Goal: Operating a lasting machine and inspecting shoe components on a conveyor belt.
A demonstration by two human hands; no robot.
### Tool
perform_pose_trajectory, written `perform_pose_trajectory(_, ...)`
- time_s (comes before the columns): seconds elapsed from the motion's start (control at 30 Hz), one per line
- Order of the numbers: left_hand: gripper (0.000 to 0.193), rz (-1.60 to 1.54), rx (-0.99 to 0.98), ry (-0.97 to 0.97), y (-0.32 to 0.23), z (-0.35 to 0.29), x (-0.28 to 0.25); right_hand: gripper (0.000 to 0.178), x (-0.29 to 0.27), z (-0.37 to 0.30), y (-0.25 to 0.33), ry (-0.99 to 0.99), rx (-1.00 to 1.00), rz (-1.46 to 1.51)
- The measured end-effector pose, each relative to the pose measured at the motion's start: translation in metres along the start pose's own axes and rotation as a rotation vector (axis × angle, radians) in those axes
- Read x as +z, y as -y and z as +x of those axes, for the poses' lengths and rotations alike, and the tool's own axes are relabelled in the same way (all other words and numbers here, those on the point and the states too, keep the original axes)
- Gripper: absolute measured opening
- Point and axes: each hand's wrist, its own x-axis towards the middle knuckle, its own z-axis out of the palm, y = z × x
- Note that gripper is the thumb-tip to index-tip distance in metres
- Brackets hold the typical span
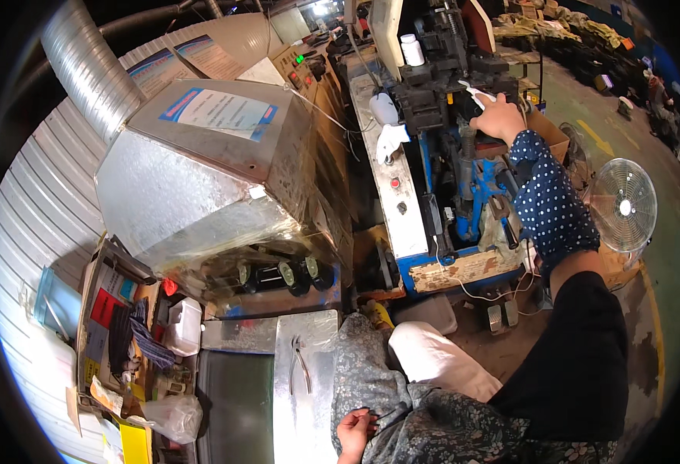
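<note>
My right hand (499, 119) reaches out over a blue and black machine (475, 182) at the upper right. Its fingers are closed around a slim white thing (477, 93), whose far end points up and left over the dark metal parts; its exact kind does not show. A dotted dark-blue sleeve covers that forearm. Down by my lap, my left hand (355, 431) is curled beside my floral apron (371, 363). A thin dark bit shows at its fingertips, too small to name. Pliers (300, 366) lie on a metal plate to the left of my lap.
A white bottle (411, 50) stands on the machine's top. Left of it, a sheet-metal hood (193, 185) with a duct (92, 66) fills much of the view. A cluttered box (100, 325) sits lower left. A round fan (625, 205) stands right of my arm.
</note>
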Motion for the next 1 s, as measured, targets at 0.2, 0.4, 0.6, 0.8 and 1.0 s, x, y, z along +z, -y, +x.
perform_pose_trajectory(0.2, 0.014, 0.004, 0.009, 0.007, 0.000, -0.001, -0.002, 0.076, -0.001, -0.005, -0.001, -0.027, -0.005, 0.010)
perform_pose_trajectory(0.4, 0.014, -0.023, -0.012, 0.024, 0.001, -0.001, -0.004, 0.077, 0.002, -0.005, 0.001, -0.056, 0.008, -0.009)
perform_pose_trajectory(0.6, 0.014, -0.042, -0.027, 0.037, 0.002, -0.001, -0.005, 0.074, 0.007, -0.003, -0.002, -0.071, 0.004, 0.003)
perform_pose_trajectory(0.8, 0.015, -0.050, -0.021, 0.052, -0.001, -0.002, -0.005, 0.073, 0.010, -0.010, 0.002, -0.088, 0.012, 0.011)
perform_pose_trajectory(1.0, 0.015, -0.037, -0.002, 0.073, -0.002, -0.003, -0.006, 0.071, 0.043, -0.055, 0.000, -0.259, -0.013, 0.033)
